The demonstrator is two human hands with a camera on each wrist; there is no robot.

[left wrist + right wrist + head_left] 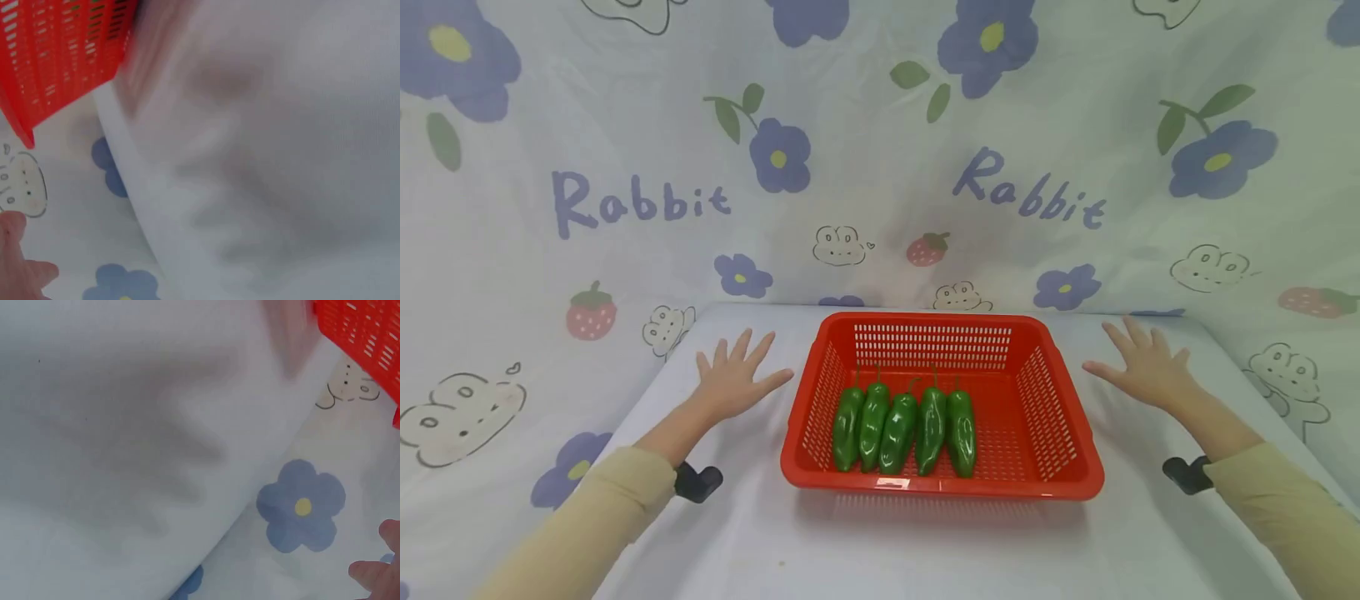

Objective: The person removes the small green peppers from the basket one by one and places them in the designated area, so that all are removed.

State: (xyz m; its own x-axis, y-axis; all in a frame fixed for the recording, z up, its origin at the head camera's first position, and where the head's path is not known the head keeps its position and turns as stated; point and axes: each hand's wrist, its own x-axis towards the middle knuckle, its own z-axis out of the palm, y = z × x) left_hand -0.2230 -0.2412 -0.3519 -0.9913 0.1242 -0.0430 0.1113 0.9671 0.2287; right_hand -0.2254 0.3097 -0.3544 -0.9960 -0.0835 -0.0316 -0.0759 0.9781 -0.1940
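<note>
A red plastic basket point(942, 482) with slotted walls stands in the middle of the white table. Several glossy green peppers point(898, 433) lie side by side in its left and middle part, stems toward the back wall. To the left of the basket, my left hand point(732, 385) is spread above the table, holding nothing. My right hand point(1150, 371) is spread in the same way on the other side, apart from the basket. Fingertips point(42, 272) of the left hand show at the lower left of the left wrist view; right fingertips point(369, 573) show at the lower right of theirs.
A white cloth point(880, 167) printed with flowers, rabbits, strawberries and lettering hangs behind the table. The white tabletop point(940, 550) reaches in front of the basket and to both sides. Black wrist bands point(698, 482) sit at both sleeve cuffs.
</note>
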